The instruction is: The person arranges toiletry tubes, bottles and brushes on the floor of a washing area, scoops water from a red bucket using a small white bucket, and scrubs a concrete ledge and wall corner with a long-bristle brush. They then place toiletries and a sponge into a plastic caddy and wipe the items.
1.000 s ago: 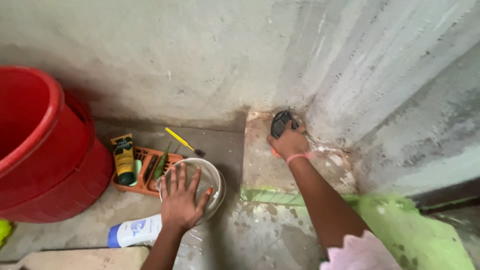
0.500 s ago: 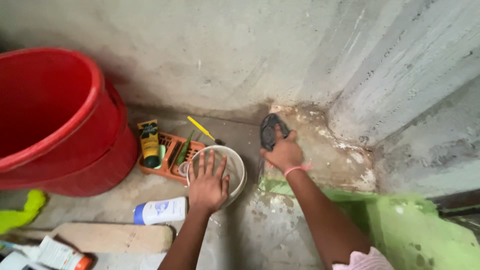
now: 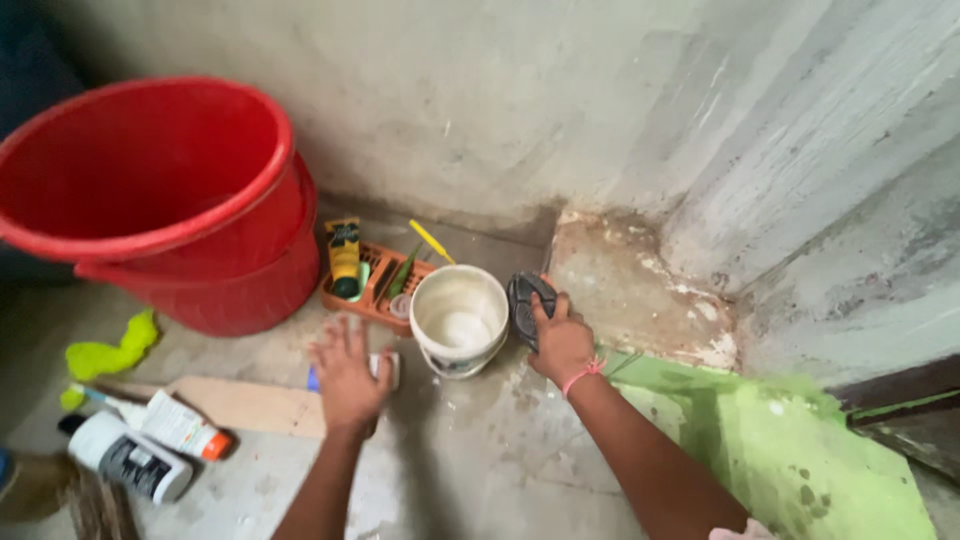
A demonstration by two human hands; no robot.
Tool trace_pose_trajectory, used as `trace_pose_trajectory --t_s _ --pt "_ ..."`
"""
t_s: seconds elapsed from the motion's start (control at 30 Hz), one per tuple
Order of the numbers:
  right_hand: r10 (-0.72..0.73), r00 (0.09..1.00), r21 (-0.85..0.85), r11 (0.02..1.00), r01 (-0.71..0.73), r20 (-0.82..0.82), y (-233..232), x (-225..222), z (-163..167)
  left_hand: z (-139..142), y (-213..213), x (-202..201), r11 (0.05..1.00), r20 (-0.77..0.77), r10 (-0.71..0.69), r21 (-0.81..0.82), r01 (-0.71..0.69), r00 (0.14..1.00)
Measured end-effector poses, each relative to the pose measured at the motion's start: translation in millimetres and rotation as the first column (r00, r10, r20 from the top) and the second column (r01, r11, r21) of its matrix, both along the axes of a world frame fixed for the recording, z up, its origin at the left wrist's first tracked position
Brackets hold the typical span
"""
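My right hand (image 3: 562, 342) grips a dark scrub brush (image 3: 524, 302) and holds it against the floor right beside a small white bucket (image 3: 459, 319). My left hand (image 3: 347, 374) hovers with fingers spread over a white and blue bottle (image 3: 385, 368) lying on the floor, just left of the white bucket. The bottle is mostly hidden under the hand. The white bucket stands upright and looks empty inside.
A big red bucket (image 3: 160, 200) stands at the left against the wall. An orange tray (image 3: 372, 285) with a tube and small items lies behind the white bucket. Bottles (image 3: 130, 452), a flat board (image 3: 240, 402) and a green cloth (image 3: 105, 355) lie lower left. A green-painted ledge (image 3: 790, 450) runs lower right.
My left hand lifted off the white bucket and moved left over the lying bottle. My right hand brought the brush from the corner down beside the bucket. The camera moved closer.
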State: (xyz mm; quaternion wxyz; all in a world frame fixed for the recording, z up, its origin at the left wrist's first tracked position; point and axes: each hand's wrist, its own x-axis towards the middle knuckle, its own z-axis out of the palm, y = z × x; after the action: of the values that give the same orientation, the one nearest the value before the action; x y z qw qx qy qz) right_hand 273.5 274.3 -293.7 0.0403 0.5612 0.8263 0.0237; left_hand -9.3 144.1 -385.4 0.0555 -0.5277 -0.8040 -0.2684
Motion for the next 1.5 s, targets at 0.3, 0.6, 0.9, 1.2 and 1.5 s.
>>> trace_pose_trajectory --t_s 0.3,0.6,0.9,1.2,1.5 --pt "0.295 0.931 0.239 0.940 -0.243 -0.215 -25 -101 6 -22 -98 -77 0.852 -0.091 0.498 -0.132 -0.506 0.863" --pt "0.736 0.546 0.107 0.629 -0.770 -0.401 -160 -237 -33 -70 -228 -93 0.176 0.078 0.984 -0.553 -0.814 0.160" --pt "0.756 0.515 -0.074 0.534 -0.842 -0.404 -210 -250 -36 -76 -257 -100 0.088 0.055 0.996 -0.567 -0.819 0.069" --pt "0.703 0.571 -0.176 0.554 -0.814 -0.424 -219 -253 -43 -54 -255 -107 0.191 0.046 0.975 -0.681 -0.707 0.219" --pt "0.607 0.607 -0.297 0.538 -0.789 -0.513 -213 -249 -5 79 -158 -130 0.558 0.127 0.808 -0.480 -0.677 0.576"
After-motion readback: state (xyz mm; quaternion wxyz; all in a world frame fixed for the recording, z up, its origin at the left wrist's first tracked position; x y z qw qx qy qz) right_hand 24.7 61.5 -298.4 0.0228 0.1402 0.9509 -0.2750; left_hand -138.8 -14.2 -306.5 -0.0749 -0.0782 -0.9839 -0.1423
